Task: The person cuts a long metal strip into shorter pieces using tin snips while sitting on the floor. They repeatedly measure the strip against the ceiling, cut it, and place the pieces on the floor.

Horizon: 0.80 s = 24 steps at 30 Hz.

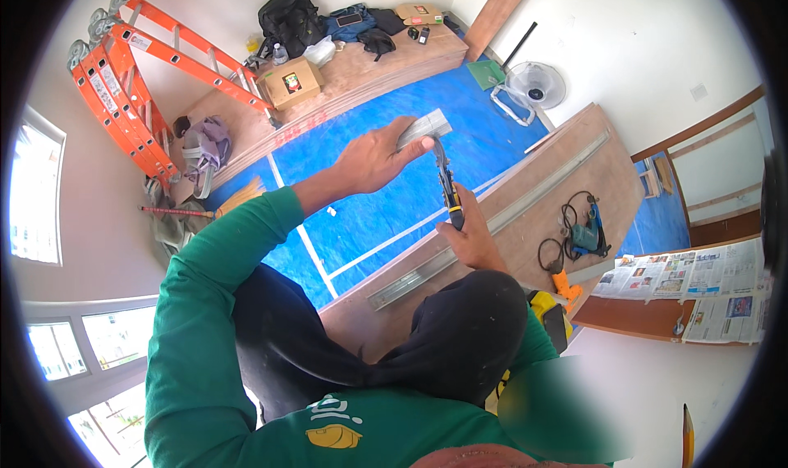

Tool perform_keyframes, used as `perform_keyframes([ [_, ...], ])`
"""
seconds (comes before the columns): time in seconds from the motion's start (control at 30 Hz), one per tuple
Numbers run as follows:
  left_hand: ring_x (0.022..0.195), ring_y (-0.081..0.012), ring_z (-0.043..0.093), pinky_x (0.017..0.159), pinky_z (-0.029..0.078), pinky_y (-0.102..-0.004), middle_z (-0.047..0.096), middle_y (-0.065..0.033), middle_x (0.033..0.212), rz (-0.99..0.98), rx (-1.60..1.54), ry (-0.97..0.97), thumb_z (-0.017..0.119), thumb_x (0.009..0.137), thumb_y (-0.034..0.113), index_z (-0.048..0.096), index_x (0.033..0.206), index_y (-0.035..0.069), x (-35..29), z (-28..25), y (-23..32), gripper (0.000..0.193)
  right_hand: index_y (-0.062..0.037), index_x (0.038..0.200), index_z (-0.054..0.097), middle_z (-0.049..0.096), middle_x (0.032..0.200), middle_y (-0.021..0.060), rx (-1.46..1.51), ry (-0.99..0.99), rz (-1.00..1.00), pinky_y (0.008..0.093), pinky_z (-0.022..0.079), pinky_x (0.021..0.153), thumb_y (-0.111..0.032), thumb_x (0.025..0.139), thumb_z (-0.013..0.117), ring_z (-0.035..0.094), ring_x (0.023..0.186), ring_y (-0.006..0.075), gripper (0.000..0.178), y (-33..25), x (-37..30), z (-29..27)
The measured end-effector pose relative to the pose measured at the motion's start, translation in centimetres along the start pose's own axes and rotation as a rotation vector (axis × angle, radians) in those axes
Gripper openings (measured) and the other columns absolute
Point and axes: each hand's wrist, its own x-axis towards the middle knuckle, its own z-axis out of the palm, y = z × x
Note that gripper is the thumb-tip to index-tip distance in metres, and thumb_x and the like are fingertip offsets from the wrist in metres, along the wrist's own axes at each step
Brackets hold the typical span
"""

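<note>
My left hand [371, 156] is closed on a short piece of silvery metal channel [430, 126], held up in front of me above the blue floor sheet. Wrapped round the handles of a pair of tin snips [448, 186] with black and yellow grips is my right hand [474, 237]. The head of the snips points away from me and meets the metal piece beside my left thumb. Whether the blades bite into the metal, I cannot tell. Below my right hand, a longer metal channel [413, 279] lies on the stacked boards [525, 214].
A green power drill [584, 237] with a coiled cord rests on the boards at right. An orange folding ladder [123, 99] stands at left. Farther off are a cardboard box [291, 83], a black backpack [291, 21] and a fan [535, 86]. A broom [238, 197] lies at left.
</note>
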Motion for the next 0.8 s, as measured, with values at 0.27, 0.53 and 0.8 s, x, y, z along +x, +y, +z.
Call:
perform_keyframes([
  [0.27,0.094,-0.0476,0.080,0.083,0.062,-0.0600,0.078,-0.0281,0.091,-0.106,0.121,0.020,0.043,0.101,0.092,0.069,0.138,0.003,0.3,-0.8,1.3,0.100,0.0012,0.162,0.041,0.054,0.135,0.0232,-0.017,0.028,0.002,0.0470,0.045,0.112,-0.006,0.093,0.076,0.056,0.126,0.0391,0.077,0.2,-0.1,0.4],
  [0.53,0.092,-0.0476,0.080,0.081,0.063,-0.0592,0.078,-0.0282,0.088,-0.072,0.142,0.068,0.044,0.101,0.091,0.073,0.135,0.004,0.6,-0.6,0.8,0.098,0.0059,0.162,0.038,0.053,0.134,0.0255,-0.051,0.037,-0.044,0.0485,0.045,0.112,-0.009,0.096,0.077,0.056,0.126,0.0411,0.078,0.4,0.1,0.5],
  [0.8,0.092,-0.0478,0.080,0.084,0.063,-0.0590,0.079,-0.0279,0.089,-0.041,0.232,0.078,0.044,0.100,0.093,0.074,0.137,0.006,1.2,-0.1,1.1,0.099,0.0061,0.153,0.044,0.056,0.129,0.0256,-0.092,0.053,0.014,0.0490,0.048,0.106,-0.009,0.100,0.072,0.059,0.120,0.0417,0.062,0.2,-0.5,0.7],
])
